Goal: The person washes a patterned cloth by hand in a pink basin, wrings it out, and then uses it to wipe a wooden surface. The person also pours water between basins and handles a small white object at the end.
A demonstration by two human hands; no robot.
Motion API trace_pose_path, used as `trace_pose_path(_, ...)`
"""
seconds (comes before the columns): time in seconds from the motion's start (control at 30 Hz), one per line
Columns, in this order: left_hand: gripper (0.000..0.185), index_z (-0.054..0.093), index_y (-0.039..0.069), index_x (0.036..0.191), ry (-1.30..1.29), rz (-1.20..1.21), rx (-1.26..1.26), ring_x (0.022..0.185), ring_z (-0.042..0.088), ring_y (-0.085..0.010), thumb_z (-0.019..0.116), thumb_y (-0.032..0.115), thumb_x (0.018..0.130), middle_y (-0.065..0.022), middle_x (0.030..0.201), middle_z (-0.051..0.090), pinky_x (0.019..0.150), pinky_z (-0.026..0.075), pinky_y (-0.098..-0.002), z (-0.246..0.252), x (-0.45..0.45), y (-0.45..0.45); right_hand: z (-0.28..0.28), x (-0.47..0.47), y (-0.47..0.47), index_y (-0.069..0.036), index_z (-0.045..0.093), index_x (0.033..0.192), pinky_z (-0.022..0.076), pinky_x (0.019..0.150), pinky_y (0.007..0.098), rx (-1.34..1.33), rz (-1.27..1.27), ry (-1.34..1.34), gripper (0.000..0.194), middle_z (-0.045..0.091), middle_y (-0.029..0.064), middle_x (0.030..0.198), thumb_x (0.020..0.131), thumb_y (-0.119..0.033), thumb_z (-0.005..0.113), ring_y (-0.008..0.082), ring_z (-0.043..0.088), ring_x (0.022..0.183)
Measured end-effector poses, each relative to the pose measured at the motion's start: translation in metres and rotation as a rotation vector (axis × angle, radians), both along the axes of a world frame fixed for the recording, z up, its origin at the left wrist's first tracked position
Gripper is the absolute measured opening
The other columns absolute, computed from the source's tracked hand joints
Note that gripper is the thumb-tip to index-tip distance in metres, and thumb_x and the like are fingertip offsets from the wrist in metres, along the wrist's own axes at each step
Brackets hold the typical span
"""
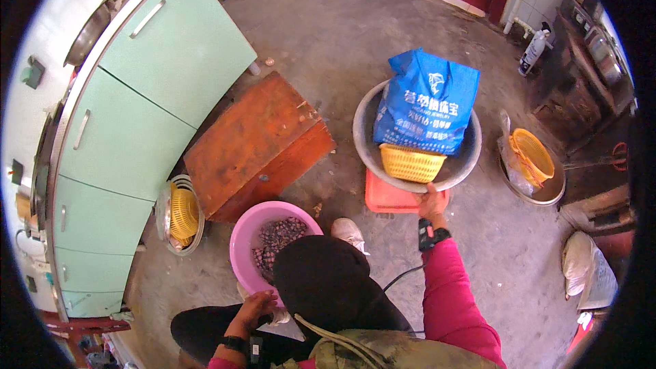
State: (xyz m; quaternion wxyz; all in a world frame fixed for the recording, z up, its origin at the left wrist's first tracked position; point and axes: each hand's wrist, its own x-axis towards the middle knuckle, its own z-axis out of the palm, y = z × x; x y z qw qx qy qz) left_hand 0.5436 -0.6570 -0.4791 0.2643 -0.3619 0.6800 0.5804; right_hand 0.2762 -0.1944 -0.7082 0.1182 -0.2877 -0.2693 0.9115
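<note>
My right hand (433, 205) grips the near rim of a large grey metal basin (362, 133). That basin stands partly over a flat orange-red plastic stool or lid (382, 197). Inside it are a blue shopping bag (430, 105) bearing white writing and a yellow plastic basket (412, 164). Beside my left knee sits a pink plastic basin (245, 236) with many small dark lumpy pieces (279, 238) in it; my leg hides part of it. Close to its near rim, my left hand (254, 310) is loosely bent with nothing visible in it.
A worn reddish wooden box (251, 138) lies before the green cabinets (128, 107). Stacked bowls with a yellow colander (183, 215) stand left of it. At right are another metal bowl (556, 192) holding a yellow basket (533, 156), a spray bottle (534, 51) and a sack (577, 261).
</note>
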Motion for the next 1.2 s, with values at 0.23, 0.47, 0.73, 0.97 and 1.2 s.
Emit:
trace_pose_path(0.23,0.046,0.053,0.003,0.124,0.132,-0.034,0.075,0.102,0.058,-0.0217,0.058,0.035,0.091,-0.0075,0.113,0.059,0.086,0.048,-0.0365,0.001,-0.011,0.016,-0.02,-0.085,0.096,-0.016,0.047,0.118,0.0476,0.075,0.0402,-0.303,-0.242,0.216,0.027,0.057,0.0023,0.109,0.092,-0.013,0.052,0.0194,0.053,0.09)
trace_pose_path(0.47,0.046,0.054,0.007,0.126,0.113,-0.019,-0.092,0.094,0.057,-0.0157,0.061,0.035,0.089,-0.0026,0.108,0.061,0.083,0.045,-0.0316,-0.009,-0.022,0.004,0.028,-0.048,0.036,-0.01,0.052,0.122,0.0416,0.085,0.0379,0.167,0.368,-0.171,0.042,0.057,0.0067,0.117,0.086,-0.032,0.058,0.0206,0.056,0.097)
trace_pose_path(0.73,0.03,0.062,0.009,0.104,0.252,0.15,-0.167,0.082,0.05,-0.0095,0.062,0.034,0.088,0.0025,0.087,0.058,0.073,0.041,-0.0256,0.001,-0.031,0.0,0.201,-0.045,0.029,-0.009,0.057,0.116,0.047,0.073,0.0304,0.491,0.581,0.047,0.038,0.065,0.0046,0.097,0.087,-0.033,0.061,0.0155,0.061,0.084)
trace_pose_path(0.97,0.03,0.06,0.002,0.1,0.342,0.441,-0.17,0.079,0.054,-0.0172,0.062,0.027,0.085,-0.0051,0.085,0.059,0.071,0.044,-0.0338,-0.051,-0.045,-0.054,0.429,0.003,-0.035,-0.003,0.057,0.119,0.0483,0.08,0.0288,0.743,0.603,0.488,0.038,0.064,0.007,0.1,0.091,-0.028,0.06,0.015,0.06,0.088)
trace_pose_path(1.2,0.073,0.043,-0.005,0.129,-0.005,0.906,-0.433,0.114,0.051,-0.0355,0.071,0.031,0.072,-0.0234,0.129,0.048,0.092,0.045,-0.0429,-0.15,-0.043,-0.081,0.488,0.023,-0.181,-0.003,0.053,0.121,0.0499,0.076,0.027,0.66,0.957,0.582,0.036,0.064,0.0072,0.096,0.092,-0.022,0.057,0.0135,0.061,0.083)
